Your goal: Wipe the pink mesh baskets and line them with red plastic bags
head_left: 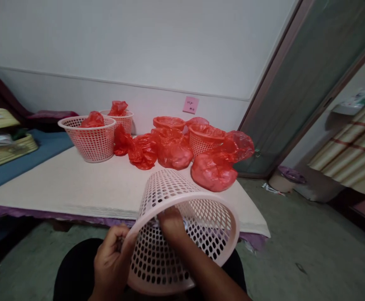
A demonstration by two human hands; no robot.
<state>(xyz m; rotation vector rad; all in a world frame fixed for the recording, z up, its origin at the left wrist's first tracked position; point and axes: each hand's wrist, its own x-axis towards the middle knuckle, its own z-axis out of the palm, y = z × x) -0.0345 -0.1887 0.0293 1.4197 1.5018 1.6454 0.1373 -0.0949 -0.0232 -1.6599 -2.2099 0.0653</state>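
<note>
A pale pink perforated plastic basket (182, 200) lies tilted on its side over my lap, its mouth facing me. My left hand (113, 255) is closed around the left side of its rim. Deep inside, my right hand (171, 223) is against the inner wall, its fingers curled and mostly hidden. A little whitish material shows beside that hand, but what it is I cannot make out.
On the cream-covered table (76, 184) stand a pink basket (91, 142) and another pink basket (124, 121), both with red plastic bags inside. Bag-lined baskets, including one basket (201, 142), and crumpled red bags (143, 150) sit further right. A bin (285, 179) stands on the floor.
</note>
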